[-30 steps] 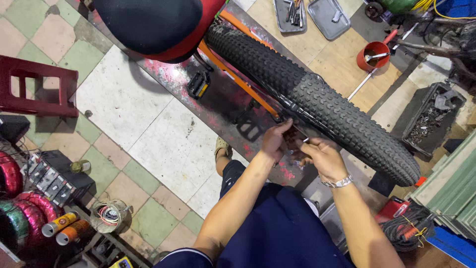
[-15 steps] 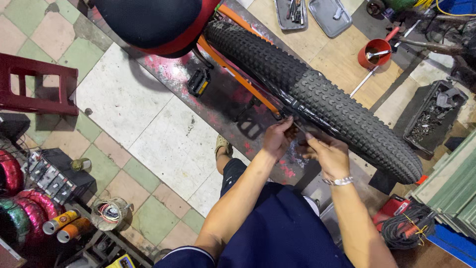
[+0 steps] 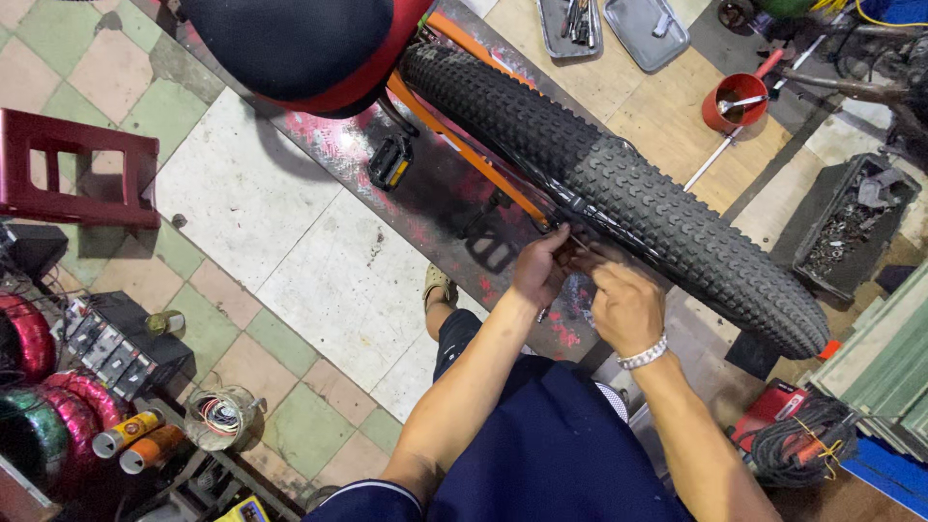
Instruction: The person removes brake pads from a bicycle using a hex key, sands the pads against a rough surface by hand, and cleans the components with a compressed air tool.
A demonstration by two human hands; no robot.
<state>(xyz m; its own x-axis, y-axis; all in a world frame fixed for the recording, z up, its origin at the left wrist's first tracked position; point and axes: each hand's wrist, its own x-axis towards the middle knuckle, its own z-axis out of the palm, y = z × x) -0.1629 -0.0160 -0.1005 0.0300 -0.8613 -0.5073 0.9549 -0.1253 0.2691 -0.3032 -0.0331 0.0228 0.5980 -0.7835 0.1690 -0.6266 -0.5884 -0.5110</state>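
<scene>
Knobby bike tyre runs diagonally across the view, top centre to right, on an orange frame. Both hands meet at the frame end just beside the tyre's lower edge. Left hand is curled, fingertips pinched on a small part there; the part is too small to identify. Right hand is also curled with fingers closed at the same spot, a silver bracelet on its wrist; whether it grips anything, cannot tell. Black-and-red saddle sits above, black pedal just below it. Further out on the tiled floor: red stool at left, red cup and two grey metal trays at top, spray cans bottom left.
</scene>
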